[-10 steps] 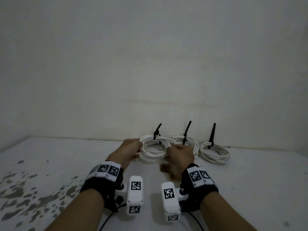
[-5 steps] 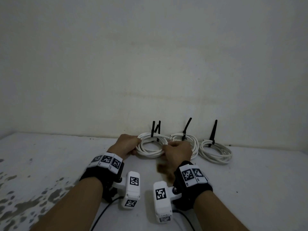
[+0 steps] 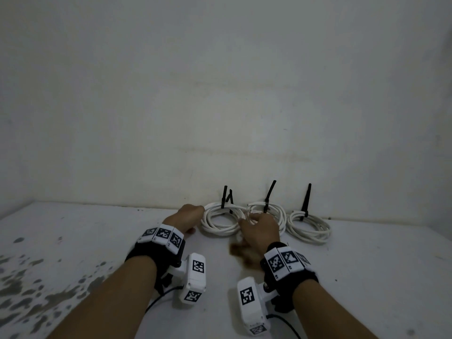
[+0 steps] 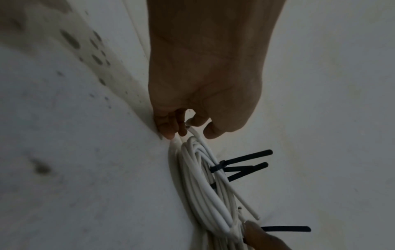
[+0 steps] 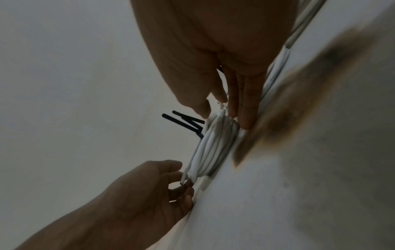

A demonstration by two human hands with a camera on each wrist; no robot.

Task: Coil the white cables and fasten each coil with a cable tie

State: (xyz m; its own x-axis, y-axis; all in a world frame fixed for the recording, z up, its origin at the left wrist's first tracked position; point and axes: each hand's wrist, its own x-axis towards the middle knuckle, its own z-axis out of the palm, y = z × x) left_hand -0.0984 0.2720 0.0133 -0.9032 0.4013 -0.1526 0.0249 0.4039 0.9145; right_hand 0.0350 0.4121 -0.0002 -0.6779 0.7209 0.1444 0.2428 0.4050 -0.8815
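Wall (image 3: 220, 94): pale and bare, rising straight ahead of both hands, just behind the coils.
Table (image 3: 73, 241): white top under both forearms; grey blotches off beyond the left arm, a brown stain (image 3: 241, 252) just under the right hand.
Left hand (image 3: 187, 216): reaches to the left edge of the nearest coil. In the left wrist view its fingers (image 4: 171, 125) are curled and the thumb is bent, closing round the strands and a loose cable end at that edge.
Right hand (image 3: 260, 231): lies between the first and second coils. In the right wrist view its fingers (image 5: 245, 101) are nearly straight along the coil's right edge, with the thumb on the other side, so the strands are pinched between them.
First coil (image 3: 220, 221): white cable, flat on the table between the two hands, held at both edges; two black ties (image 3: 227, 199) stick up from its far side.
Second coil (image 3: 276, 214): touching the right hand's far side, partly hidden by it; one black tie (image 3: 270, 194) leans up towards the wall.
Third coil (image 3: 309, 227): well to the right of the right hand, untouched, with one upright black tie (image 3: 307, 199).
Wrist bands: black straps with white marker blocks on both wrists.
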